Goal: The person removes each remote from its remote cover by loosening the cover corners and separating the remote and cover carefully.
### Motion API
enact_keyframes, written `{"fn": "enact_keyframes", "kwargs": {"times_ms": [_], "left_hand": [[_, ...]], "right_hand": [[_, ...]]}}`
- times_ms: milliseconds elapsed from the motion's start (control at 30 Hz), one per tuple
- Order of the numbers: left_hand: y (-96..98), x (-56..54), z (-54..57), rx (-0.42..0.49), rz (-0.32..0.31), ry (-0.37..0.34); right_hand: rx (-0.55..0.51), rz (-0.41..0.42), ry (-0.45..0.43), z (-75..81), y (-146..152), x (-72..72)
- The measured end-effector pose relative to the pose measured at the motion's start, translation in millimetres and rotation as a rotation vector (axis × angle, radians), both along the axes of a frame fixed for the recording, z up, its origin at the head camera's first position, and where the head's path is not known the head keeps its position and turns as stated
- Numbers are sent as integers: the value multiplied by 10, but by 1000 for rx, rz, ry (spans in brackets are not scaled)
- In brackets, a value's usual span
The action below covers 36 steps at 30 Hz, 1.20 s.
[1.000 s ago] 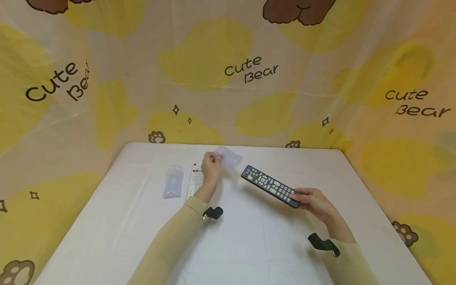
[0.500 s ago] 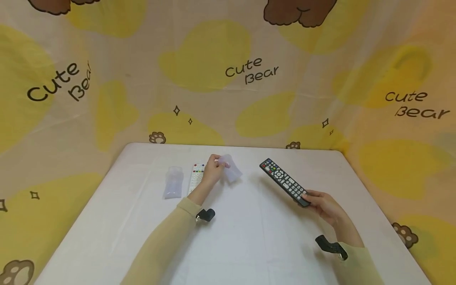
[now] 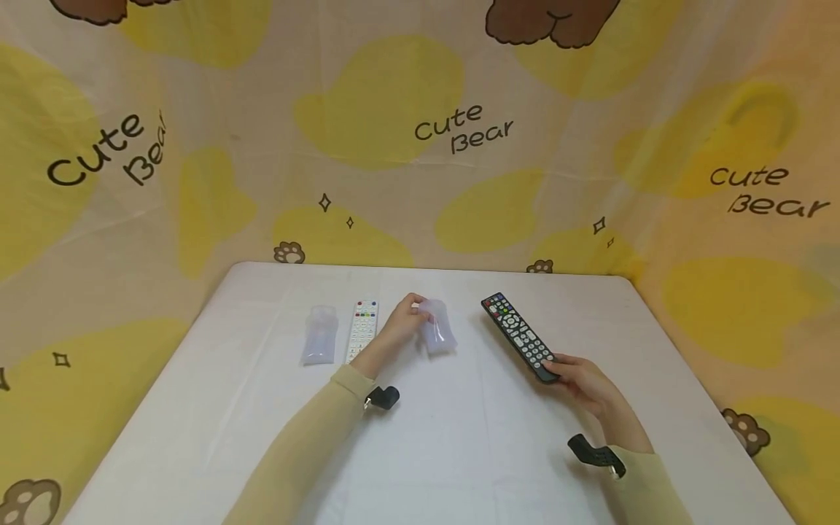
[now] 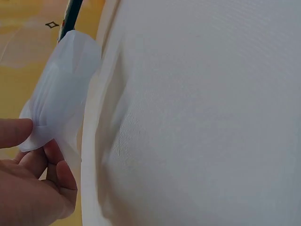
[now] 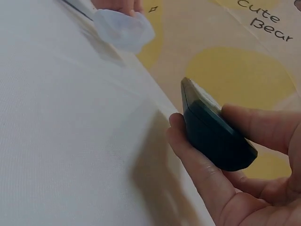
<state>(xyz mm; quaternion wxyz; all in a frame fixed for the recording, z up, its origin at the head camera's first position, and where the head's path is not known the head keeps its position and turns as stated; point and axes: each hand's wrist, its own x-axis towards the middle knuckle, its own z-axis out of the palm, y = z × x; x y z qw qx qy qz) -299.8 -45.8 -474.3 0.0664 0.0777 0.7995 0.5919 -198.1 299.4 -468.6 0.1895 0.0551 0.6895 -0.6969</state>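
Observation:
My left hand (image 3: pixel 405 321) pinches a translucent plastic sleeve (image 3: pixel 438 328) by its edge, just above the table. In the left wrist view the thumb lies on one face of the sleeve (image 4: pixel 66 80) and the fingers curl behind it. My right hand (image 3: pixel 582 379) grips a black remote control (image 3: pixel 520 335) by its near end, with the buttons facing up and the far end pointing away to the left. In the right wrist view thumb and fingers clasp the sides of the remote (image 5: pixel 214 136). Sleeve and remote are apart.
A white remote control (image 3: pixel 363 328) lies on the white table (image 3: pixel 420 452), partly behind my left arm. Left of it lies a second translucent sleeve (image 3: pixel 320 337). A patterned cloth (image 3: pixel 367 95) hangs behind the table.
My left hand has moved right and nearer with the sleeve, which now hangs toward me. The right hand has swung the black remote to the right and turned it more lengthwise.

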Motion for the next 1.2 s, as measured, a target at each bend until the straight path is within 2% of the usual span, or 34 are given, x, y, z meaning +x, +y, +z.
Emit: {"fn": "enact_keyframes", "kwargs": {"times_ms": [167,400,567,667,800,967,1200], "left_hand": [[82,4,-4,2,-27,-32],[194,-11,-6,-11,-79,-44],[243,9,0,5,-93,-82],[259,28,10,13,-89,-109],[275,26,0,11,-76,-126],[291,-13,-27,-24,-89,-83],[316,-60,-58,-102,-43,9]], "right_hand": [[-33,-24,-26,-9,-55,-12],[-99,-15,-54,-63,-186,-44],[-153,-61,-87,-64,-279,-50],[-143,-93,-84,-55,-332,-48],[-55,-119,-53,-67,-401,-43],[48,-164,-29,-104,-470,-54],[66,-199,-38,-133,-499,-86]]}}
